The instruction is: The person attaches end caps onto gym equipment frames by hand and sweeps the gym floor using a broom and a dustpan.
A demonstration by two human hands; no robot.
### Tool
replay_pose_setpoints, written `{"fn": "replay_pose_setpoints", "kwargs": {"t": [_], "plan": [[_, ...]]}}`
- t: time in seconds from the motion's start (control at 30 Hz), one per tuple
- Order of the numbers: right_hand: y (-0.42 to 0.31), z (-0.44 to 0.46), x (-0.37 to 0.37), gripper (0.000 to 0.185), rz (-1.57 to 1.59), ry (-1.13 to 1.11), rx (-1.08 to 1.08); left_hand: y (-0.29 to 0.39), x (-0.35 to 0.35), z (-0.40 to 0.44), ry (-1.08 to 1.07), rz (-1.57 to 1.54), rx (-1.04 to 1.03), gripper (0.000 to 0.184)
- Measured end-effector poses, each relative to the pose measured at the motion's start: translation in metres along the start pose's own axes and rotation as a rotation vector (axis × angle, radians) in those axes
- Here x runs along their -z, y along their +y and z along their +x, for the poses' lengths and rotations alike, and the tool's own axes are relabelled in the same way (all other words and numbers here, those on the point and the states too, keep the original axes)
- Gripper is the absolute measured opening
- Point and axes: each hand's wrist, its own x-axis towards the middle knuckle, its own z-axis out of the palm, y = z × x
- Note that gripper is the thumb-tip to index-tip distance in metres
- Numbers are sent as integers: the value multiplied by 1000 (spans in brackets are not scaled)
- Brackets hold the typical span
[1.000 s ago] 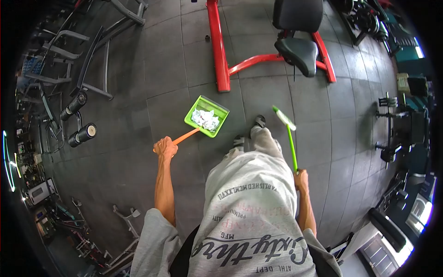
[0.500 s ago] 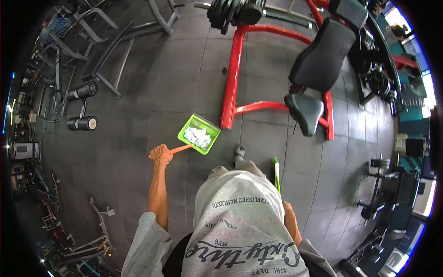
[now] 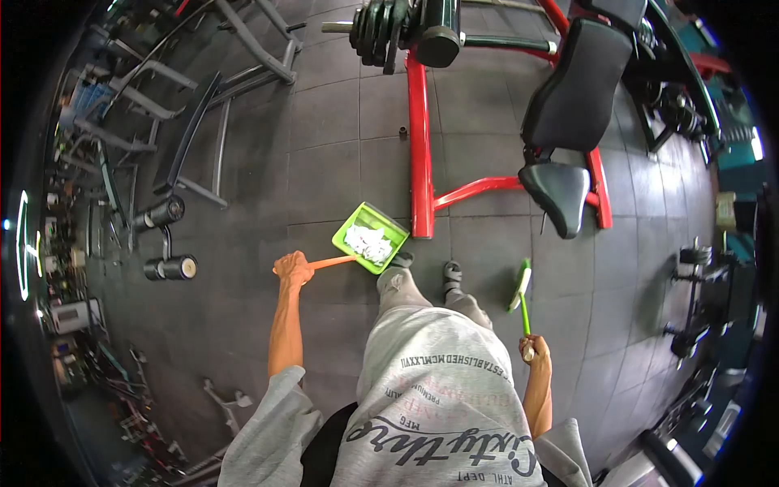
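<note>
My left hand (image 3: 293, 268) is closed round the orange handle of a green dustpan (image 3: 394, 228). Crumpled white paper scraps (image 3: 369, 243) lie in the pan, which is just in front of my feet. My right hand (image 3: 533, 349) grips the green stick of a broom (image 3: 520, 286) on my right side. The broom's head, with green and pale bristles, is low over the floor; whether it touches is hard to tell.
A red-framed weight bench with a black padded seat (image 3: 555, 195) stands ahead, its red post (image 3: 421, 154) close to the dustpan. Weight plates (image 3: 381, 32) hang at its top. A grey-framed bench (image 3: 188, 130) with foam rollers (image 3: 170, 268) is on the left, dumbbell racks (image 3: 690, 300) on the right.
Both feet now show as I step forward. My right hand has come forward into view with the broom, whose head now shows fully. The dustpan stays in my left hand, nearer the red post.
</note>
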Motion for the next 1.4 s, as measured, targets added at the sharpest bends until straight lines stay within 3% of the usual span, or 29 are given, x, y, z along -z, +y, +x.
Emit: {"fn": "replay_pose_setpoints", "kwargs": {"t": [0.07, 0.1, 0.17, 0.23, 0.27, 0.53, 0.7, 0.77, 0.8, 0.83, 0.87, 0.9, 0.97, 1.13, 1.17, 1.23, 1.4], "plan": [[50, -13, 0, 12, -125, 144, 109, -6, 10, 23, 62, 52, -86, 17], [77, -23, -5, 12, -306, 210, 215, -10, 19, 36, 3, 76, -102, 18], [128, -28, -10, 9, -371, 257, 288, -6, 51, 61, -128, 133, -142, 21], [173, -52, -36, 10, -531, 325, 380, -6, 72, 87, -136, 211, -251, 20], [191, -60, -47, 12, -483, 365, 365, -16, 57, 109, 66, 184, -355, 16], [293, -78, -96, 21, -412, 578, 347, 4, 107, 207, 1, 468, -495, 16], [342, 25, -114, 18, -583, 748, 393, 28, 121, 249, -19, 543, -519, 16], [361, 7, -189, 15, -501, 678, 392, 34, 120, 256, -9, 578, -535, 16], [399, 45, -190, 20, -504, 705, 428, 34, 116, 261, 47, 577, -572, 17], [409, 19, -225, 22, -543, 679, 430, 36, 113, 265, 47, 585, -580, 17], [428, 23, -237, 34, -619, 653, 421, 50, 122, 284, -1, 599, -597, 17], [418, -29, -283, 46, -593, 614, 348, 51, 124, 285, 4, 607, -597, 17], [454, -41, -279, 54, -548, 501, 347, 45, 126, 279, 49, 600, -645, 19], [505, -119, -277, 51, -246, 367, 336, 33, 137, 300, 98, 637, -749, 23], [529, -117, -267, 50, -239, 388, 326, 29, 138, 309, 154, 627, -790, 23], [561, -137, -265, 49, -154, 488, 353, 27, 155, 313, -82, 655, -700, 26], [619, -121, -223, 46, -77, 729, 381, 6, 169, 358, 225, 704, -1097, 21]]}}
